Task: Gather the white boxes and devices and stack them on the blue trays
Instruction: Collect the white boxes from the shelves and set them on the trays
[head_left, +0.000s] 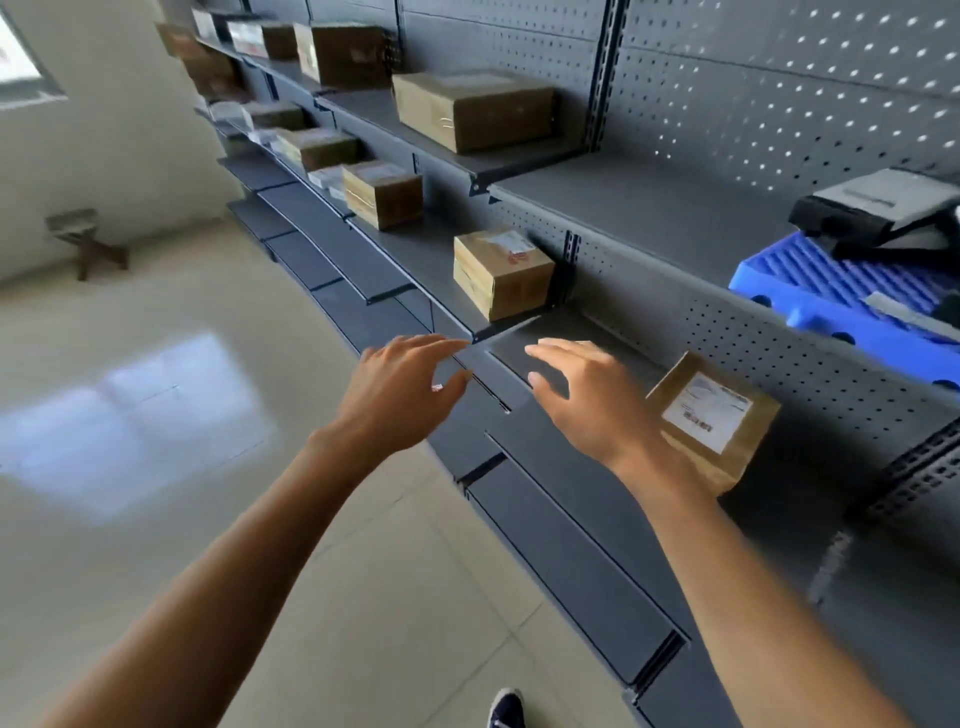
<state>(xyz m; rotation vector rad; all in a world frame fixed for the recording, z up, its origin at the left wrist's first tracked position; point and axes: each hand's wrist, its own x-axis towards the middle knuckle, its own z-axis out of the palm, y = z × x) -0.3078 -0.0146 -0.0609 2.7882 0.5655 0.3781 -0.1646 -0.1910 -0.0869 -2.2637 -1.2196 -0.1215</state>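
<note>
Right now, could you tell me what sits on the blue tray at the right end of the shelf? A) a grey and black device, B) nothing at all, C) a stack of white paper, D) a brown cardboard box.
A: a grey and black device rests on the blue tray, while the brown boxes stand on other shelves.
</note>
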